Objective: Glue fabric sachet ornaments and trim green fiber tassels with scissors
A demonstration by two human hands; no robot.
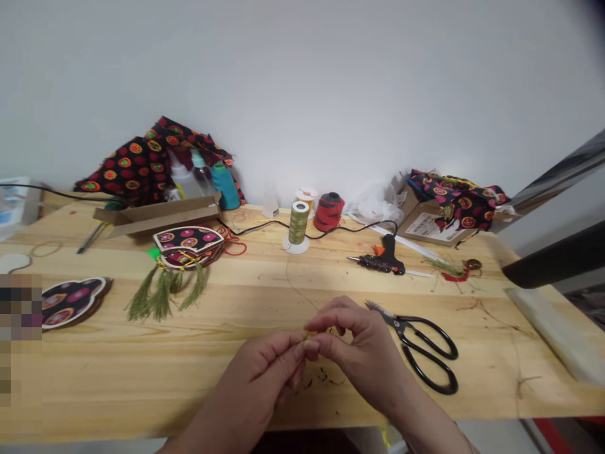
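Low over the front of the wooden table [142,378], my left hand [267,372] and my right hand [362,350] meet fingertip to fingertip. Both pinch a thin olive-green thread [297,291] that runs back to a green thread spool [298,226] standing upright on a white base. Whatever else is between the fingertips is too small to make out. Black-handled scissors [420,347] lie just right of my right hand.
A black glue gun [385,260] with its cord lies behind the scissors. A red spool [329,211], fabric ornaments with green tassels [182,258], cardboard boxes with patterned cloth [454,202] and bottles [208,180] line the back. A dark ornament [70,301] lies far left.
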